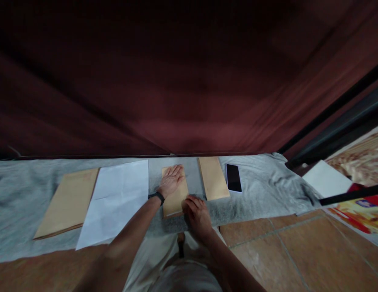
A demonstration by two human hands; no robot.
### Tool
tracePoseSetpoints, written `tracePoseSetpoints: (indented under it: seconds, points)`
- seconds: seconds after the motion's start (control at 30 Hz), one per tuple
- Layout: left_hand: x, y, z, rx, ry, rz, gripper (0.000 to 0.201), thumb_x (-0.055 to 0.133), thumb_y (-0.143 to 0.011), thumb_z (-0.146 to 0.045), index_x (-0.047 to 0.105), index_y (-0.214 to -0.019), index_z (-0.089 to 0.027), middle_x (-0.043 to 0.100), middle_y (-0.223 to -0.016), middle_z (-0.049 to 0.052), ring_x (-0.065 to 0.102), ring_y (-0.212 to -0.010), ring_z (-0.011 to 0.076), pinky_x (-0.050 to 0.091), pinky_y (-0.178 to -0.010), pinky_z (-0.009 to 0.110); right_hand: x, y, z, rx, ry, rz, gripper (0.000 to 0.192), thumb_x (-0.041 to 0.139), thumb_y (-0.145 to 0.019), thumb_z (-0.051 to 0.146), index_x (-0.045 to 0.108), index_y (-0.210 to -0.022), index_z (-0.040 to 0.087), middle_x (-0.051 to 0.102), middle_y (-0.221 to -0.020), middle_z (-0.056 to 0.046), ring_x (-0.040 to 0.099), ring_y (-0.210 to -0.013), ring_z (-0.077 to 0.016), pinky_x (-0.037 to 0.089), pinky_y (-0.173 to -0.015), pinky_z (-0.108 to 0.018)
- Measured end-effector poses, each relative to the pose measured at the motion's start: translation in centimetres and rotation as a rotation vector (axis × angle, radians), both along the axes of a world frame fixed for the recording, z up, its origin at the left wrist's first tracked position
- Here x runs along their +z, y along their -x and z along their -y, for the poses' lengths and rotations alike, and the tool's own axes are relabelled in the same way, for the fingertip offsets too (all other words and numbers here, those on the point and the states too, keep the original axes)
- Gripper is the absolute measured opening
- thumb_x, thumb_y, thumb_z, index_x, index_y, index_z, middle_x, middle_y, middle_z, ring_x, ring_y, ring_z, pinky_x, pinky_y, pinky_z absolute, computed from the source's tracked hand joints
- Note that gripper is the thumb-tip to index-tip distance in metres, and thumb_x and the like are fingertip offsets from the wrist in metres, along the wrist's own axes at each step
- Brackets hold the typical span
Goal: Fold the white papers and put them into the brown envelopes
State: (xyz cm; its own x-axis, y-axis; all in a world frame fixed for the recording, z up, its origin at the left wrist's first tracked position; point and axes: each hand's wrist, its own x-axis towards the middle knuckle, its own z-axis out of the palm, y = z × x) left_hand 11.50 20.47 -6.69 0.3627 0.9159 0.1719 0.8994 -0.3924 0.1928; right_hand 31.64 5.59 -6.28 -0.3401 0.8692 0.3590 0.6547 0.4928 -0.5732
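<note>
My left hand (172, 179) lies flat, fingers spread, on a brown envelope (176, 198) in the middle of the grey cloth (262, 190). A dark band sits on that wrist. My right hand (196, 214) curls over the envelope's near right corner, its fingers bent down against the edge; whether it pinches the paper cannot be told. A second brown envelope (213, 178) lies just to the right, and a dark phone (233, 177) beside it.
White paper sheets (117, 198) and a stack of larger brown envelopes (68, 200) lie to the left on the cloth. A dark red curtain (176, 81) hangs behind. Tiled floor (298, 251) lies at the right, with a white sheet (325, 178) and colourful packaging (359, 213) beyond.
</note>
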Motion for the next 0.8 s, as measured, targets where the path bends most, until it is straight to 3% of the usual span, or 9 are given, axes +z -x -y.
tracePoseSetpoints:
  seconds: [0.47,0.8]
  points:
    - [-0.3,0.2,3.9,-0.155,-0.054,0.007,0.059,0.028,-0.107,-0.044,0.034,-0.161,-0.021,0.043,-0.164,0.008,0.033,-0.155,0.0204,0.020,-0.130,0.045,-0.4,0.3,0.0,-0.039,-0.057,0.059,0.039,0.050,-0.094,0.007,0.064,-0.127,0.021,0.066,-0.132,-0.010,0.060,-0.118,-0.0261,0.047,-0.102,-0.043]
    - [-0.5,0.5,7.6,-0.208,-0.006,0.010,0.059,0.026,-0.108,-0.046,0.033,-0.161,-0.021,0.041,-0.165,0.006,0.033,-0.154,0.0177,0.021,-0.129,0.041,-0.5,0.2,0.0,-0.038,-0.039,0.089,0.044,0.054,-0.090,0.007,0.064,-0.130,0.021,0.065,-0.135,-0.010,0.059,-0.120,-0.0256,0.046,-0.104,-0.043]
